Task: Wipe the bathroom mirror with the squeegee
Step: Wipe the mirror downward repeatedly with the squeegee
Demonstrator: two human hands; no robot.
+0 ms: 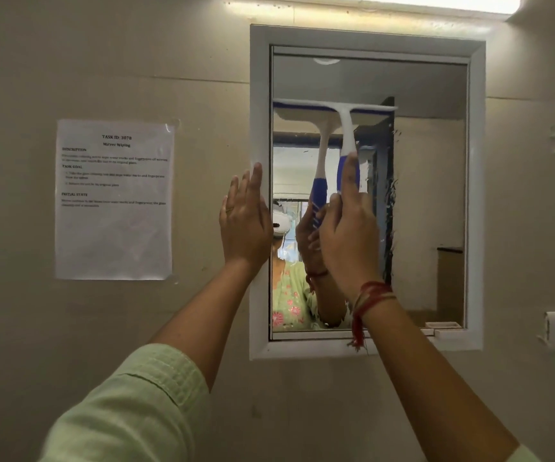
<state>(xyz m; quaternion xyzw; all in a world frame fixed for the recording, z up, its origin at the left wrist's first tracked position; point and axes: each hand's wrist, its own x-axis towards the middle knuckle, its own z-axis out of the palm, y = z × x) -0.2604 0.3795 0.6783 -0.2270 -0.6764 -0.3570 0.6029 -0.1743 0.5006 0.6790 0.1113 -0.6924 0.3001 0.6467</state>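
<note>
We've got the squeegee (344, 128) up on the mirror (429, 195), blade flat across the glass w/ its left end at the frame (259, 95) edge, prob. so the pull down takes the whole left strip in one pass. Our right grip (347, 235) sits below the blade, closed tight round the blue handle w/ index finger laid up along it for pressure on the glass. Left grip (244, 221) is to the left of that, fingers spread flat, holding nothing, palm against the frame & wall (69, 61), likely for steadying us.
</note>
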